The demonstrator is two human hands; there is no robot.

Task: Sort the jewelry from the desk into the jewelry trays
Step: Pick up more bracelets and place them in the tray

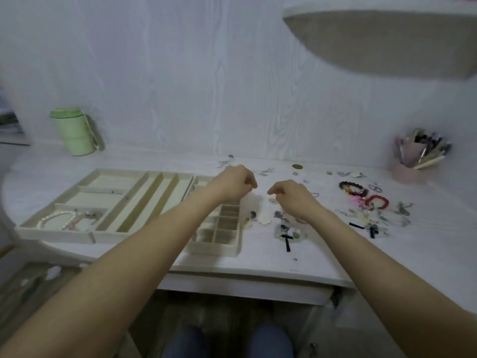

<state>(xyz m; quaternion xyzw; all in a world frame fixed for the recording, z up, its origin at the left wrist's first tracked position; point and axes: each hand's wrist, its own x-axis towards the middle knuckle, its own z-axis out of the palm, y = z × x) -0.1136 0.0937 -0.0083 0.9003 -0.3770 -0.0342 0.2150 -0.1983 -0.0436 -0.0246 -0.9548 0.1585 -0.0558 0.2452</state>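
On the desk (258, 257) I have two jewelry trays side by side at the left: the long-slot tray (108, 202), with a bead bracelet (58, 219) in its near-left compartment, and the grid tray (222, 233) just right of it. Loose jewelry (366, 205) lies scattered to the right. A cup (73, 131) stands far left at the wall, a pen holder (418, 156) far right (both behind everything else).

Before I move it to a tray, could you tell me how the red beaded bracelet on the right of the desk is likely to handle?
The red beaded bracelet will probably flex and sag, being a loop of separate beads. It looks light. Pushed, it may snag the pink piece touching it.
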